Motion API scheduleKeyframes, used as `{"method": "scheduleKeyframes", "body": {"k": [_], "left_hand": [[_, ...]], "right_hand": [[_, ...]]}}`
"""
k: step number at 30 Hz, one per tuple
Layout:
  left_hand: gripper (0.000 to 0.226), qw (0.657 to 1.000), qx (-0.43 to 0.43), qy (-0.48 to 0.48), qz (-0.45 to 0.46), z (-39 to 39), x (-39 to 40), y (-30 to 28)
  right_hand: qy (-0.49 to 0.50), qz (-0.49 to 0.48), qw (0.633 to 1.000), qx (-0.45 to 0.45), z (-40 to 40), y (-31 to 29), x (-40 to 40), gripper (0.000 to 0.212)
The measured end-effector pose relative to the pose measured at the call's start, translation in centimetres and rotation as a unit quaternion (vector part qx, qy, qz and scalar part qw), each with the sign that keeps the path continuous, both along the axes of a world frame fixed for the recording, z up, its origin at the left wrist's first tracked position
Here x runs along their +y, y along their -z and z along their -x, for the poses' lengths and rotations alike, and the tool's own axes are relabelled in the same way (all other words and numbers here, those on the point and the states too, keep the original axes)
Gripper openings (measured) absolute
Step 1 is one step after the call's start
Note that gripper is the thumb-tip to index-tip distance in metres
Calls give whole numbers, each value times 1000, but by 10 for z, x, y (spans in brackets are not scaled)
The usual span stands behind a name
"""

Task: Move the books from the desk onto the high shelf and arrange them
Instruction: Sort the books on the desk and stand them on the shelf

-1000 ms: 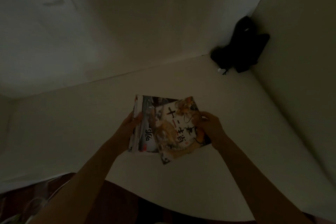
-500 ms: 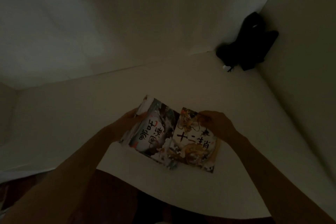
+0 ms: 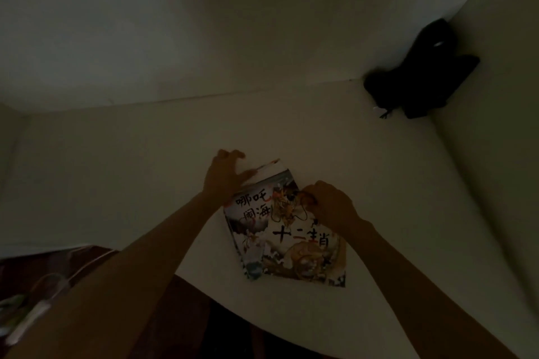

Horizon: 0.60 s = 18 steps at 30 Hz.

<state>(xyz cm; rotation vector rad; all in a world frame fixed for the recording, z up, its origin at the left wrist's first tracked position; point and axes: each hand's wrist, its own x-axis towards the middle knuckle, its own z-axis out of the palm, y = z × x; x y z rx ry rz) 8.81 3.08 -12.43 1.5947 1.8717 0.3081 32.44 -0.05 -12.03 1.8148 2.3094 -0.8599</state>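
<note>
We have a single head-worn, wide-angle view, looking forward and up along both outstretched forearms to the pale shelf surface point(image 3: 145, 172), near enough that the books point(image 3: 285, 230) fill the centre. The shelf's right rear corner, with a dark object point(image 3: 423, 73), bounds the frame. No second view overlaps.

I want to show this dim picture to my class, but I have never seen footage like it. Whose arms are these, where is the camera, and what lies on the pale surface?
No machine here: a person wears a camera on the head, so you see their own two bare arms reaching forward. The pale surface is a high shelf. Two picture books lie on it, overlapping: the left book partly under the right book. The left hand grips the left book's far corner; the right hand pinches the top of the right book. A dark object, too dim to identify, sits in the far right corner.
</note>
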Motion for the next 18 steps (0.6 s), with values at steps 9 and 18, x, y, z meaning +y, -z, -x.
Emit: {"method": "scheduleKeyframes", "body": {"k": [9, 18], "left_hand": [[35, 961, -80, -255, 67, 4, -115, 29], [43, 935, -102, -330, 82, -23, -113, 11]], "right_hand": [[-72, -188, 979, 6, 24, -2, 10, 15], [305, 88, 948, 34, 27, -13, -6, 90]]}}
